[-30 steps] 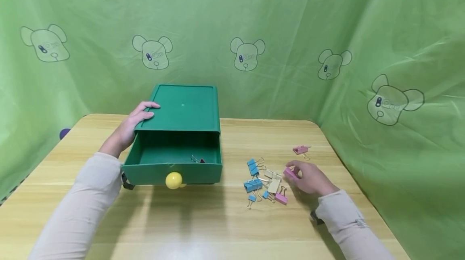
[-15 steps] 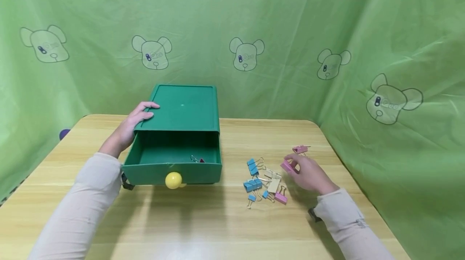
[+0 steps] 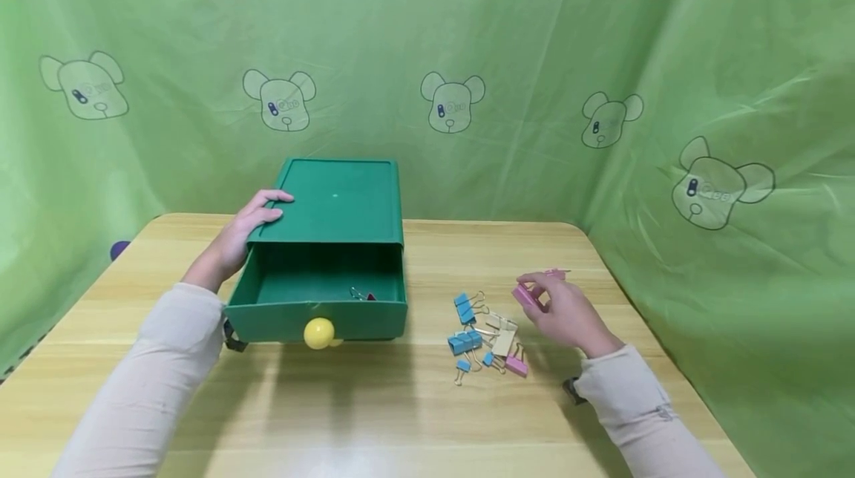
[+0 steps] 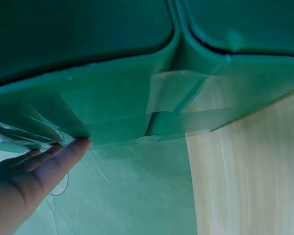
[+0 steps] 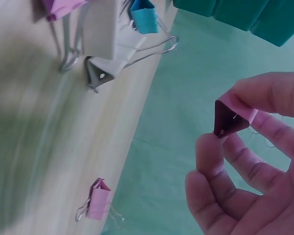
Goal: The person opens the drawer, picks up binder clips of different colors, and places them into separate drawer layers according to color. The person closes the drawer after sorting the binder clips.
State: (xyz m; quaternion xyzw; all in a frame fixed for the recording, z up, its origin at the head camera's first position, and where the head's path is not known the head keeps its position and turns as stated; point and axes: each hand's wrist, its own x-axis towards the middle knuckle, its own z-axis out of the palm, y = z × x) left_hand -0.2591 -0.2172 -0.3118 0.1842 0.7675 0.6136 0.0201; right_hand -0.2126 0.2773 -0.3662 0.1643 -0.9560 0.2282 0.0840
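Right hand (image 3: 568, 315) is pinching a pink clip (image 3: 525, 298) between thumb and fingertips; clip is at the fingertip end, apart from the pile. Pile lies on the worktop (image 3: 454, 426) just beside, to the hand's left: near pink clip (image 3: 516, 366), blue clips (image 3: 464, 342), cream clips (image 3: 504, 344), some overlapping. Far pink clip (image 5: 99, 203) sits just beyond the right hand, partly blocked by it in the head view; right wrist view shows it plainly.

Left of pile, well apart from right hand: drawer (image 3: 267, 323), pulled out, yellow knob (image 3: 319, 333) on front. Dark red clip (image 3: 370, 297) inside, partly hidden by the front panel. Behind: green box (image 3: 341, 200); left hand (image 3: 237, 237) rests on its left edge, fingers extended, nothing gripped. Green curtain (image 3: 374, 33) at back.
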